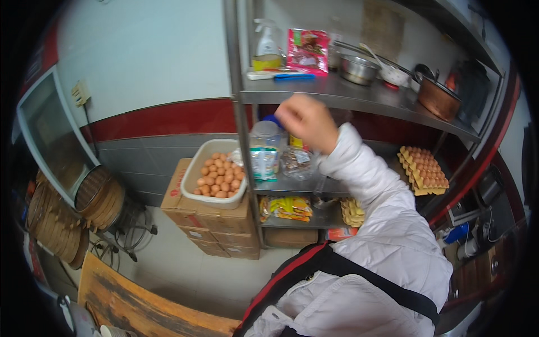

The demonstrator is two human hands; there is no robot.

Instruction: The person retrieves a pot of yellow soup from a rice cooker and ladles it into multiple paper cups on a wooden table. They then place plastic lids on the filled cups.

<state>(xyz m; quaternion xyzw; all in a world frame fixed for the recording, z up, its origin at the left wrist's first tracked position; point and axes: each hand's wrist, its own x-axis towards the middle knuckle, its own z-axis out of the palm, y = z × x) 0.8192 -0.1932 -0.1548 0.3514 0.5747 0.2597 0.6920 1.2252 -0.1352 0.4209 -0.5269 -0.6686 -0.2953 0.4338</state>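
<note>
My right hand (306,121) is raised in front of the steel shelf rack, its arm in a white quilted sleeve coming from the lower right. Its fingers are curled in, slightly blurred, right beside a blue lid (272,119). Whether they grip that lid cannot be made out. Just below the lid stands a clear plastic jar (265,132) on the middle shelf. A white and teal packet (264,163) is in front of the jar. Next to it lies a clear bag of dark dried food (297,162). My left hand is out of the picture.
Left of the rack, a white tub (195,163) of brown eggs sits on stacked cardboard boxes (216,224). The upper shelf (337,92) carries a spray bottle, a pink packet and pots. Egg trays (422,171) are at the right. A wooden board (140,297) lies lower left.
</note>
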